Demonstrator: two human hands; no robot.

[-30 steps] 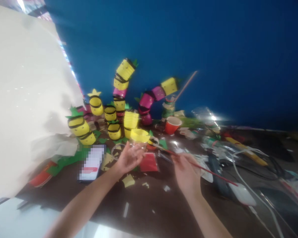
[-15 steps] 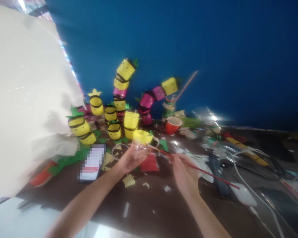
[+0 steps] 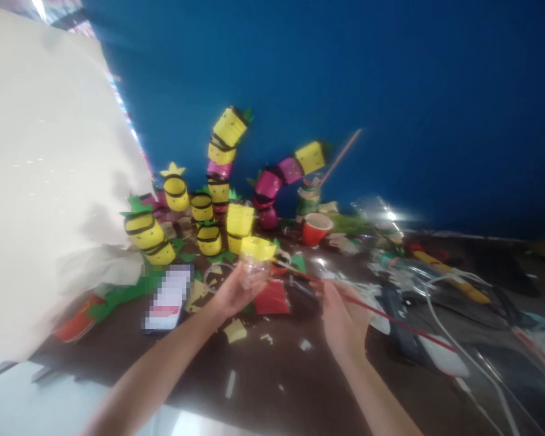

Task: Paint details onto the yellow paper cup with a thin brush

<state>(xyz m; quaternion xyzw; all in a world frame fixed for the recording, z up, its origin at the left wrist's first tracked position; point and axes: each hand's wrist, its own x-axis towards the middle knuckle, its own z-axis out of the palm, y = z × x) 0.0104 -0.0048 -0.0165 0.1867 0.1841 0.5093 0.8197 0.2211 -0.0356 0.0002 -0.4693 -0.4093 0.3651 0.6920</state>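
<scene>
My left hand (image 3: 234,293) is closed around the lower part of a small clear plastic cup (image 3: 258,249) with a yellow upper band. In my right hand (image 3: 345,318) is a slim paintbrush (image 3: 404,326) with a long red handle, pinched near its front end. The brush's tip points left and lies close to the cup's right side; blur hides whether they touch. Just behind the held cup stands a stack of yellow cups (image 3: 240,219). A red paper sheet (image 3: 272,297) lies on the table beneath, between the two hands.
Yellow and magenta cup figures (image 3: 219,189) with black bands and green leaves stand along the blue wall. A phone (image 3: 169,300) lies left of my left arm. A red paper cup (image 3: 317,230) stands behind my right hand. White cables (image 3: 481,363) and paper scraps (image 3: 235,330) lie about.
My right hand and the paintbrush have shifted slightly right, away from the cup. The cup in my left hand has moved a little left and sits more upright.
</scene>
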